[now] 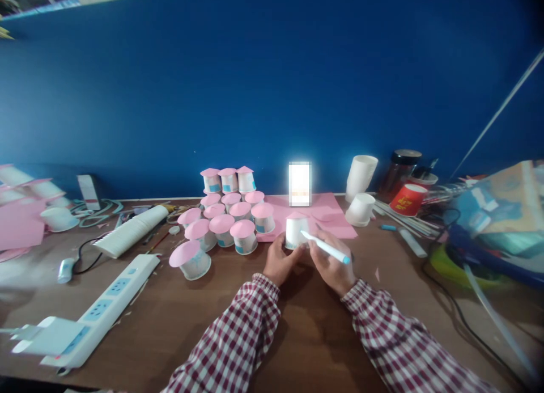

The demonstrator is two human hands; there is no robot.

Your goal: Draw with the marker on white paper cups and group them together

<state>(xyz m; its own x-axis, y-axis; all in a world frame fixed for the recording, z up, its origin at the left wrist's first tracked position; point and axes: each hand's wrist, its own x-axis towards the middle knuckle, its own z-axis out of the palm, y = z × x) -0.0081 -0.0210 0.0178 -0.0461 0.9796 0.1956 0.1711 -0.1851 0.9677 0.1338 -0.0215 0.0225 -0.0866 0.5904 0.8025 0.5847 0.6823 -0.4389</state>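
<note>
My left hand [281, 261] is closed on the lower left side of a white paper cup [294, 233], which stands upside down under a pink paper roof [296, 216]. In my right hand [334, 268] is a white marker [331, 250] with a light blue end, its tip at the cup's right side. Whether the tip touches the cup I cannot tell. To the left stand several similar pink-topped cups [221, 228] with blue markings, some stacked at the back. Pink paper [342, 225] lies behind the cup in my hand.
A white power strip [100, 308] with a plugged-in adapter lies at the left front. White cups [361, 174], a red cup [408, 200] and a dark jar [399, 169] stand at the back right. A cluttered basket [463, 268] and cables occupy the right side. A blue partition [255, 87] rises behind.
</note>
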